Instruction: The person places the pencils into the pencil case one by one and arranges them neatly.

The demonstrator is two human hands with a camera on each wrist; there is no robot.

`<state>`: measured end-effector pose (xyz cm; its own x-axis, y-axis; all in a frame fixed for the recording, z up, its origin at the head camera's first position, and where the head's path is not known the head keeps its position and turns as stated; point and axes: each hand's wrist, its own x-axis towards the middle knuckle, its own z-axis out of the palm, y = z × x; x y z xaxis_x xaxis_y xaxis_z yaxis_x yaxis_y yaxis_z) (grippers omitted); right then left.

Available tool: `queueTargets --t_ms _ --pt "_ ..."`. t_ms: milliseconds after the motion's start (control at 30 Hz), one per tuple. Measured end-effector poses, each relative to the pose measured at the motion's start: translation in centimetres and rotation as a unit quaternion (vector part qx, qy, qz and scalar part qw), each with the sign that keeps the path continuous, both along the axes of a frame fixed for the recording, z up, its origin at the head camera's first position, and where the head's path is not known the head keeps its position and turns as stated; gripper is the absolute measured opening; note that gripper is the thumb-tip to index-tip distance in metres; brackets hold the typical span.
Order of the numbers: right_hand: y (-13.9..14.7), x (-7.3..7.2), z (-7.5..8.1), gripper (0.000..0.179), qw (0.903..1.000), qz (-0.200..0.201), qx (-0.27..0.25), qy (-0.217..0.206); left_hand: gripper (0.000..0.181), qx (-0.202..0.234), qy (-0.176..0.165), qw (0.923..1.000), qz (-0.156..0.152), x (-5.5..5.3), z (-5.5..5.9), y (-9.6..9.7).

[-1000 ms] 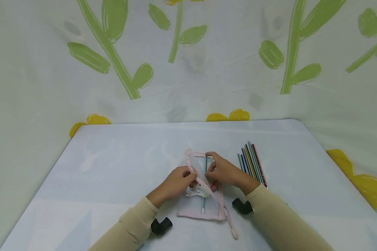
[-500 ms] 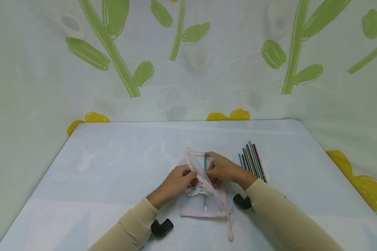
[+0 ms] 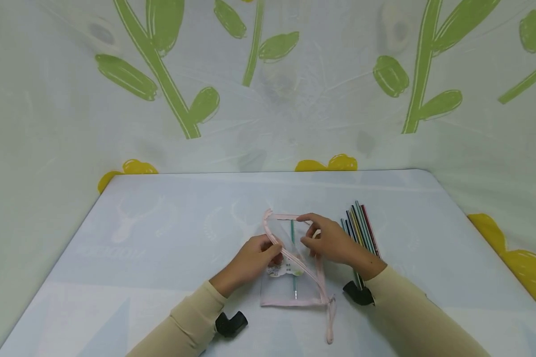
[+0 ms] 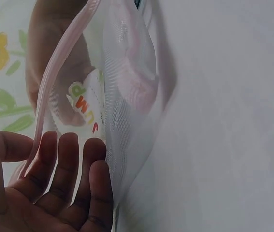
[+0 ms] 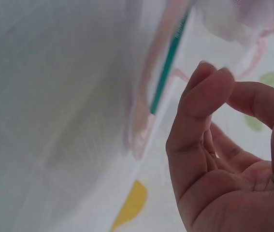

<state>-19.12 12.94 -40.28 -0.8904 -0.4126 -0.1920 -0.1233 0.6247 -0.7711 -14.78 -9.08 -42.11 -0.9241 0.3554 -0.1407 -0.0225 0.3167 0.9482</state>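
A clear mesh pencil pouch (image 3: 277, 292) with pink zipper edging lies on the table, its top edge lifted on one side. My left hand (image 3: 254, 255) pinches that pink edge (image 4: 54, 72) between thumb and fingers. Inside the pouch a teal pencil (image 3: 293, 230) lies lengthwise, its middle partly covered by a printed label (image 3: 286, 267) and the folded edge. My right hand (image 3: 329, 242) is over the pouch's right side, loosely bent and holding nothing. In the right wrist view the teal pencil (image 5: 168, 67) shows through the mesh, apart from the fingers.
Several coloured pencils (image 3: 362, 225) lie side by side to the right, partly under the right forearm. A pink zipper pull (image 3: 330, 325) hangs off the pouch's near right corner. A flower-printed cloth (image 3: 321, 114) rises behind the table's far edge.
The right hand has let go of the teal pencil and drawn back to the right, its fingers loosening. The pouch has shifted slightly right; the left hand keeps its pinch.
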Motion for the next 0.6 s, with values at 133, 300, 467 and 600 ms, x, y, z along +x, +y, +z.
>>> queueTargets --t_ms 133,300,467,600 --pt "1.1 0.7 0.6 0.043 0.9995 -0.005 -0.003 0.032 0.026 -0.006 0.001 1.0 -0.001 0.1 0.0 0.0" --pt "2.0 1.4 1.4 0.038 0.9964 -0.016 0.027 0.079 0.026 -0.02 0.009 0.9997 -0.006 0.1 -0.3 -0.1" --pt "2.7 1.6 1.8 0.034 0.9875 -0.024 0.074 0.137 0.025 -0.039 0.023 0.9988 -0.015 -0.1 -0.6 -0.2" --pt "3.0 1.4 1.8 0.03 0.9769 -0.03 0.095 0.189 0.024 -0.05 0.035 0.998 -0.018 -0.2 -0.6 -0.4"
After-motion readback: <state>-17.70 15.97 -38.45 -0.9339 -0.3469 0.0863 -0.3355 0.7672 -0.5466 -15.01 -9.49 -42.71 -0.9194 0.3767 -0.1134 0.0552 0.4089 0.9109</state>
